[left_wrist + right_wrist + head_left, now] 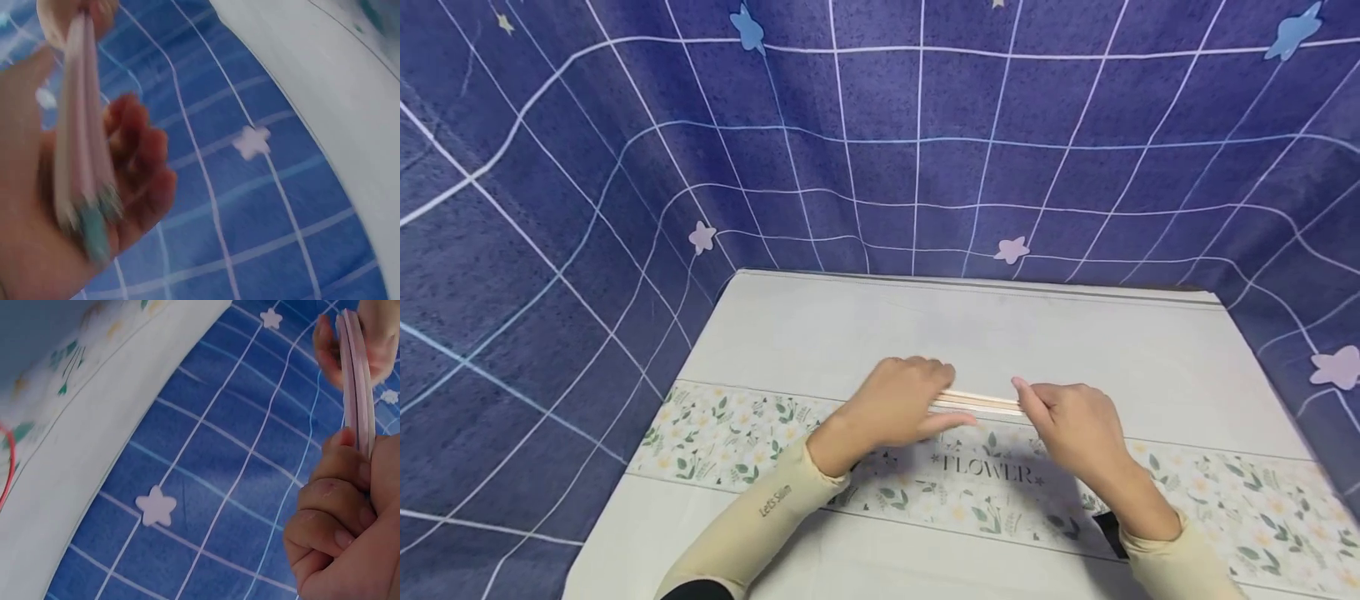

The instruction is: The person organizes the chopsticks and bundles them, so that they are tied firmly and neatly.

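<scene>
A bundle of slim, pale, pencil-like sticks spans the space between the two hands above the table. My right hand grips one end; in the right wrist view its fingers curl round the sticks. At the other end is my left hand, thumb held apart from the fingers. The left wrist view is blurred: the sticks run over the palm, with teal at their near ends, and the loosely bent left fingers are not closed round them.
Beneath the hands lies a white table cover with a floral band lettered FLOWER. A blue grid-patterned curtain with stars stands behind and at both sides. A red curved line shows at the right wrist view's left edge.
</scene>
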The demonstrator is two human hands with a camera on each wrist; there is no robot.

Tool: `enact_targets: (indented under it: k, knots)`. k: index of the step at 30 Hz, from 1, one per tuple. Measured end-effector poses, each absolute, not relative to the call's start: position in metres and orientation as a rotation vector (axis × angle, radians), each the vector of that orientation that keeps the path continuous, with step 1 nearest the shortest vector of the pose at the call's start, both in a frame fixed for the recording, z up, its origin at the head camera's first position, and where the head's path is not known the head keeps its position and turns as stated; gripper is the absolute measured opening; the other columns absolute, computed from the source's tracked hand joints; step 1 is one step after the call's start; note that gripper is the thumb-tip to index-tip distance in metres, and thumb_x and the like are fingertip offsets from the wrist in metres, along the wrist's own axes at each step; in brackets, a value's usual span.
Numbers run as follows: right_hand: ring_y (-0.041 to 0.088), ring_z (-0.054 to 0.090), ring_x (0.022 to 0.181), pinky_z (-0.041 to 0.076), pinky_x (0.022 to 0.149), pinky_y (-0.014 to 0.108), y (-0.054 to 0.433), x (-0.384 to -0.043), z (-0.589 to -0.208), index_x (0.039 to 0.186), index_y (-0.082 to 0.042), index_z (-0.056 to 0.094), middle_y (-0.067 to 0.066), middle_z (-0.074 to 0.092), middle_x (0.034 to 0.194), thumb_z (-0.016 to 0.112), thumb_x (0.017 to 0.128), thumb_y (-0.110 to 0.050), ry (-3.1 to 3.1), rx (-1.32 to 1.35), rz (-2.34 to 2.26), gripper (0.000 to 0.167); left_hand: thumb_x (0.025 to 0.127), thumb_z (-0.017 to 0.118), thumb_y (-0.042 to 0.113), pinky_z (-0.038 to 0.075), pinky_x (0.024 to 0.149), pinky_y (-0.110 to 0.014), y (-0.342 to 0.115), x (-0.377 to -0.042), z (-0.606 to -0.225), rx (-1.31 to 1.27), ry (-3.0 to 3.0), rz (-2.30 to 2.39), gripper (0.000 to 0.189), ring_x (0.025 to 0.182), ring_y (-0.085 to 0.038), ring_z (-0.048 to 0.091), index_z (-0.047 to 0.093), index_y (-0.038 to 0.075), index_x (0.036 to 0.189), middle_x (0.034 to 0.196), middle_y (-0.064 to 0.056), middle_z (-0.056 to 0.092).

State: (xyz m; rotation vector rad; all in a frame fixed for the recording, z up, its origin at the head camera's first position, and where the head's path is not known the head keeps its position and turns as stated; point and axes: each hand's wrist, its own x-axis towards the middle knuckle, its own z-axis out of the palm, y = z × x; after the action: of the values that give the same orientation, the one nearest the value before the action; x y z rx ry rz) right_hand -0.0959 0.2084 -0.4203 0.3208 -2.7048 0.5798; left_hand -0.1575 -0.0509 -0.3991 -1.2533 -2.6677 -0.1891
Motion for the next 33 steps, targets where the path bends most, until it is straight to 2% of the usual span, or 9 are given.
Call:
enact_targets:
  k: [6, 9, 13, 18, 21, 24, 28, 31, 33]
  knots:
    - [0.003, 0.013, 0.050, 0.019, 0.049, 0.024, 0.217, -0.097, -0.417, 0.056, -0.023, 0.032, -0.016, 0.020, 0.052, 0.057, 0.108, -0.028, -2.602, 0.291, 0.635, 0.057, 0.110, 0.050, 0.050, 0.058, 0.093, -0.039, -0.064, -0.171, -0.405, -1.016, -2.647, -1.031, 0.044, 0.109, -0.020, 0.067, 0.061, 0.010, 0.124, 0.114, -0.005, 0.068]
    - [0.001, 0.015, 0.048, 0.022, 0.049, 0.024, 0.215, -0.097, -0.418, 0.055, -0.022, 0.035, -0.016, 0.023, 0.050, 0.058, 0.107, -0.026, -2.564, 0.271, 0.745, 0.057, 0.114, 0.040, 0.042, 0.059, 0.098, -0.039, -0.057, -0.170, -0.412, -0.977, -2.450, -1.483, 0.046, 0.110, -0.025, 0.070, 0.062, 0.002, 0.118, 0.112, -0.012, 0.069]
    - [0.001, 0.019, 0.046, 0.026, 0.050, 0.024, 0.210, -0.096, -0.418, 0.055, -0.022, 0.037, -0.017, 0.026, 0.047, 0.058, 0.108, -0.029, -2.554, 0.226, 0.889, 0.058, 0.116, 0.037, 0.034, 0.061, 0.093, -0.035, -0.050, -0.165, -0.415, -0.880, -2.279, -1.719, 0.046, 0.096, -0.026, 0.074, 0.067, 0.000, 0.107, 0.098, -0.015, 0.073]
    - [0.002, 0.014, 0.049, 0.019, 0.049, 0.024, 0.210, -0.098, -0.414, 0.055, -0.022, 0.034, -0.015, 0.021, 0.050, 0.060, 0.107, -0.030, -2.559, 0.248, 0.781, 0.059, 0.108, 0.056, 0.040, 0.055, 0.078, -0.030, -0.053, -0.166, -0.409, -0.994, -2.519, -1.148, 0.031, 0.077, -0.013, 0.064, 0.069, 0.016, 0.093, 0.082, 0.002, 0.068]
    - [0.002, 0.013, 0.050, 0.017, 0.049, 0.024, 0.210, -0.100, -0.413, 0.055, -0.022, 0.032, -0.016, 0.019, 0.051, 0.060, 0.106, -0.028, -2.566, 0.259, 0.674, 0.059, 0.098, 0.064, 0.061, 0.052, 0.077, -0.032, -0.054, -0.166, -0.402, -1.125, -2.592, -0.555, 0.042, 0.076, -0.011, 0.060, 0.065, 0.019, 0.088, 0.081, 0.007, 0.064]
    - [0.001, 0.014, 0.049, 0.018, 0.048, 0.024, 0.209, -0.099, -0.414, 0.055, -0.023, 0.033, -0.016, 0.020, 0.051, 0.063, 0.104, -0.027, -2.564, 0.293, 0.624, 0.058, 0.092, 0.063, 0.074, 0.053, 0.075, -0.033, -0.049, -0.162, -0.398, -1.237, -2.567, -0.175, 0.055, 0.072, -0.012, 0.060, 0.065, 0.019, 0.090, 0.080, 0.007, 0.064]
    - [0.000, 0.016, 0.047, 0.020, 0.047, 0.023, 0.204, -0.097, -0.417, 0.055, -0.024, 0.037, -0.017, 0.024, 0.050, 0.066, 0.103, -0.026, -2.537, 0.340, 0.637, 0.056, 0.101, 0.061, 0.060, 0.053, 0.062, -0.028, -0.042, -0.154, -0.398, -1.318, -2.605, -0.018, 0.043, 0.061, -0.007, 0.056, 0.067, 0.019, 0.093, 0.076, 0.007, 0.069]
    - [0.001, 0.040, 0.051, 0.036, 0.053, 0.023, 0.204, -0.095, -0.418, 0.062, -0.021, 0.059, -0.012, 0.051, 0.055, 0.061, 0.106, -0.029, -2.550, 0.308, 0.855, 0.045, 0.105, 0.062, 0.048, 0.052, 0.056, -0.026, -0.042, -0.151, -0.400, -1.292, -2.625, 0.028, 0.032, 0.057, -0.004, 0.055, 0.067, 0.019, 0.092, 0.075, 0.007, 0.072]
    - [0.002, 0.060, 0.069, 0.048, 0.067, 0.022, 0.210, -0.097, -0.419, 0.082, -0.013, 0.074, 0.000, 0.071, 0.074, 0.047, 0.112, -0.027, -2.482, 0.335, 1.102, 0.043, 0.105, 0.061, 0.047, 0.052, 0.055, -0.026, -0.042, -0.152, -0.400, -1.274, -2.603, 0.065, 0.032, 0.057, -0.004, 0.055, 0.066, 0.020, 0.090, 0.075, 0.008, 0.072]
